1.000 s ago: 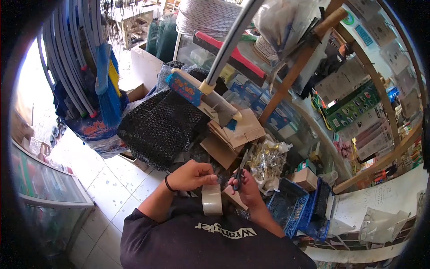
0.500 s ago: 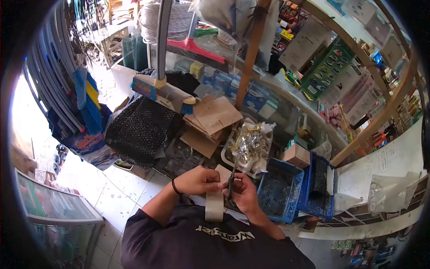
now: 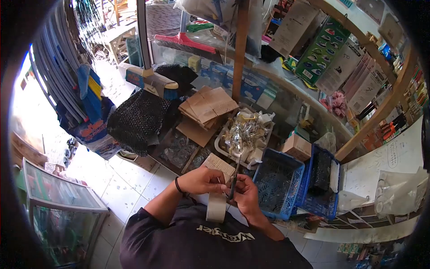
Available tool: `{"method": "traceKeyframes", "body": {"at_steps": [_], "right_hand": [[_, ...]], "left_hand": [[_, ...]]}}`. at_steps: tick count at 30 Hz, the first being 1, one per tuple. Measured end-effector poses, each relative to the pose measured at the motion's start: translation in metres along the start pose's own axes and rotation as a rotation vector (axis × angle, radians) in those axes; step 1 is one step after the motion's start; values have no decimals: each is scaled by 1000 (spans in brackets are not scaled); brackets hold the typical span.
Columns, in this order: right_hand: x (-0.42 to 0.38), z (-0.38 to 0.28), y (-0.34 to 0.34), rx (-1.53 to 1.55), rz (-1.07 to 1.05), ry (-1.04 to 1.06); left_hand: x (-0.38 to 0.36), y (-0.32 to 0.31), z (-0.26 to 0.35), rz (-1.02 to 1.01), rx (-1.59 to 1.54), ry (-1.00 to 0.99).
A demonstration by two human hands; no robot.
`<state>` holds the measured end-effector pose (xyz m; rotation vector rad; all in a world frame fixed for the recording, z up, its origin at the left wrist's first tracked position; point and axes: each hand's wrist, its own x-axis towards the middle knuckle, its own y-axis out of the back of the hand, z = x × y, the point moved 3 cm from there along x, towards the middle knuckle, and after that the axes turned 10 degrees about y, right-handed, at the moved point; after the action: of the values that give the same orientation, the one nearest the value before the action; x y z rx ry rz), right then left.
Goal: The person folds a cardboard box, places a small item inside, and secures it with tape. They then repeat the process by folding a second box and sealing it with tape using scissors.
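My left hand (image 3: 201,180) pinches the edge of a pale strip (image 3: 216,207), which hangs down in front of the dark shirt. Scissors (image 3: 234,181) with dark handles are in my right hand (image 3: 246,196), their blades pointing up and away from me. The two hands are close together, with the strip and the scissors between them. Just beyond my left hand lies a piece of brown cardboard (image 3: 219,165). Past the scissor tips sits a white tray (image 3: 220,150) heaped with shiny metal pieces in plastic.
Stacked cardboard (image 3: 208,107) lies beside black netting (image 3: 139,121). Two blue baskets, one nearer (image 3: 262,204) and one farther (image 3: 335,210), stand to the right by a small box (image 3: 296,147). A wooden post (image 3: 239,54) rises behind. A glass case (image 3: 62,204) stands at left.
The view has shifted slightly, and more of the brown cardboard shows beyond my left hand. Both hands keep nearly the same position, still holding the strip and scissors.
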<state>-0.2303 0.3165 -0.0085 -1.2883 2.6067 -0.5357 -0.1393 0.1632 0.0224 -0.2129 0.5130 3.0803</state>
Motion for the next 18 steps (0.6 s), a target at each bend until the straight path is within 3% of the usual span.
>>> {"method": "traceKeyframes", "body": {"at_steps": [9,18], "right_hand": [[-26,-18,30,-44,106,-7],[-32,-26,40,-22,284,39]], "left_hand": [[20,-35,10,-63,14,-93],[43,-31,31,-123,28,-132]]}}
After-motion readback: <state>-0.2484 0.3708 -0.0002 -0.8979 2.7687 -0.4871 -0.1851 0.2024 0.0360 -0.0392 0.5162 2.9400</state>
